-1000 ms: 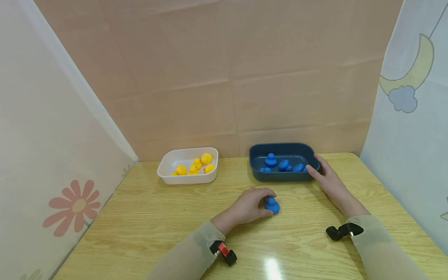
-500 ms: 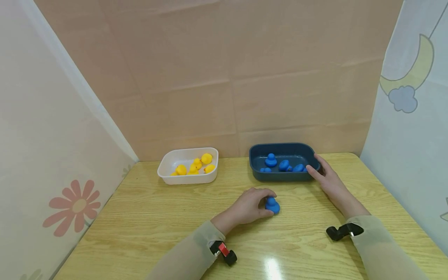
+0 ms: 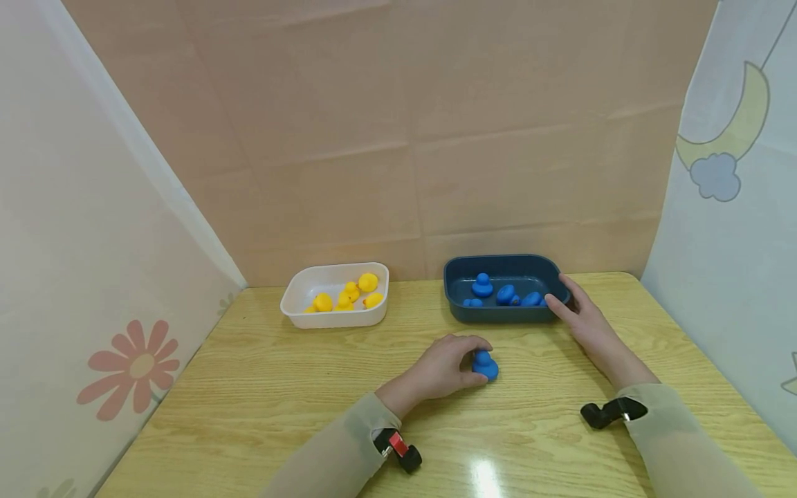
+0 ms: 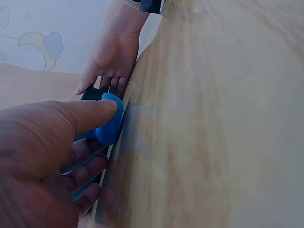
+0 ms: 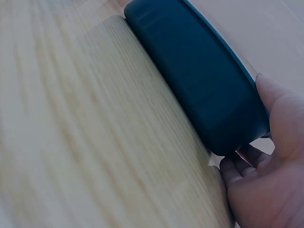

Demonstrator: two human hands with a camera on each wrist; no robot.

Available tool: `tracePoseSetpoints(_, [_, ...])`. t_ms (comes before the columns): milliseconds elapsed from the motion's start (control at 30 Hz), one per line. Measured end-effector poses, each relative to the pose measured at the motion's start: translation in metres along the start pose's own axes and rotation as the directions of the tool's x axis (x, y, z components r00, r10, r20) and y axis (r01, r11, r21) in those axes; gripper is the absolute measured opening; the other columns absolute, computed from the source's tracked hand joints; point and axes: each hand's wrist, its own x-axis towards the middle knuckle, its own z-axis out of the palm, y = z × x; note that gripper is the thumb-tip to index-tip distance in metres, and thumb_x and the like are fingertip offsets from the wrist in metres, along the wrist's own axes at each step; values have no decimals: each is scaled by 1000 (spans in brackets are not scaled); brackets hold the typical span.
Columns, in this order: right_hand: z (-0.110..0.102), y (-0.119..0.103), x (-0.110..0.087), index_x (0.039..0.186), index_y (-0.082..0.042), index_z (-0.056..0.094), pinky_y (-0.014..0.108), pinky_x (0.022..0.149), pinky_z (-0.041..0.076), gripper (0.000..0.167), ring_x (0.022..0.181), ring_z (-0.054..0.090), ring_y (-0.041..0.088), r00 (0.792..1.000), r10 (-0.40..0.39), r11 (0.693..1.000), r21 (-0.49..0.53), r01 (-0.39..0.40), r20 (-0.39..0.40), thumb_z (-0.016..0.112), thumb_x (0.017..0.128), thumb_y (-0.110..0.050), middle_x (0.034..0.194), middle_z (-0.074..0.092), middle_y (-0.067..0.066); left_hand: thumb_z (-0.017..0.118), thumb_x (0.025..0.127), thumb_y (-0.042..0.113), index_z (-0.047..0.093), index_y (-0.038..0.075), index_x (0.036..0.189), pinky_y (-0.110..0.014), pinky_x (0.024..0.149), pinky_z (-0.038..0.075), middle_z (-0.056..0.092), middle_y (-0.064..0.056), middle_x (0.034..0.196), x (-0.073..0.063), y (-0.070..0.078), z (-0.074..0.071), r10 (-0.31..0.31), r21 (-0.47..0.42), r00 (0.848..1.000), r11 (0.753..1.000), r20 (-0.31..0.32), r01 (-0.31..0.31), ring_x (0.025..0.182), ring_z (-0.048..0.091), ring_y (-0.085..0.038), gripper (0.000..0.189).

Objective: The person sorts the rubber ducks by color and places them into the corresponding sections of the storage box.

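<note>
My left hand [image 3: 438, 368] pinches a small blue toy duck [image 3: 484, 366] between thumb and fingers, low at the middle of the table. In the left wrist view, the thumb lies across the blue duck [image 4: 110, 127], and the other fingers curl loosely below it. My right hand [image 3: 585, 321] grips the right end of a dark blue tray [image 3: 498, 315], thumb at its front rim. From the right wrist view, the fingers of that hand reach round the tray's end [image 5: 199, 80]. Several blue ducks [image 3: 482, 285] lie inside this tray, some partly behind its front wall.
A white tray [image 3: 330, 319] holding several yellow ducks [image 3: 368, 282] stands at the back left of the wooden table [image 3: 261, 401]. Behind both trays rises a beige cloth backdrop [image 3: 324, 180]. Patterned white panels [image 3: 93, 228] close in the left and right sides.
</note>
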Motion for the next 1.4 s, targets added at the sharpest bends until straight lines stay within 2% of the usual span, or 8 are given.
tracePoseSetpoints(467, [-2,3,0,179,-21,-3,73,129,7,89,164,-3,55,1000,6,1000,-2,-6,-10,54,117,-49,182,-10,24,85,101,31,68,22,148,-28,111,47,71,15,138,2,2,1,-1,1,1000,1000,10,1,119,60,-6,51])
tracePoseSetpoints(667, [-2,3,-2,179,-21,-3,73,129,6,91,165,-3,54,1000,10,1000,8,-10,-11,55,116,-50,182,-10,23,86,101,30,68,21,148,-24,106,51,71,13,135,4,-2,-1,-5,-60,1000,998,-3,5,116,62,-5,51])
tracePoseSetpoints(833, [0,1,-2,179,-22,-3,73,129,7,92,165,-3,54,1000,15,1000,2,-15,-5,56,115,-52,182,-10,22,85,102,29,67,19,148,-27,106,54,70,9,138,4,-4,-9,-30,-131,999,991,-34,26,123,65,-10,51])
tracePoseSetpoints(1000, [1,1,-1,179,-24,-3,74,129,8,92,165,-2,54,1000,14,1000,-14,-14,0,56,114,-54,182,-9,22,84,102,27,68,14,147,-30,108,55,71,5,138,10,-1,-24,-29,-137,994,990,-101,15,125,66,-18,50])
tracePoseSetpoints(1167, [1,-1,0,179,-24,-3,74,129,8,91,165,-1,54,1000,11,1000,-17,-11,-2,56,115,-53,182,-9,22,84,102,26,67,12,148,-32,106,56,72,0,139,22,1,-39,-34,-97,982,995,-185,16,125,68,-25,51])
tracePoseSetpoints(1400, [1,-1,2,179,-22,-1,72,130,7,89,165,-1,54,1000,1,1000,-13,-2,-15,55,116,-50,182,-8,22,83,103,33,65,17,151,-43,113,51,70,-2,146,43,2,-56,-138,-20,939,990,-314,139,132,62,-24,53])
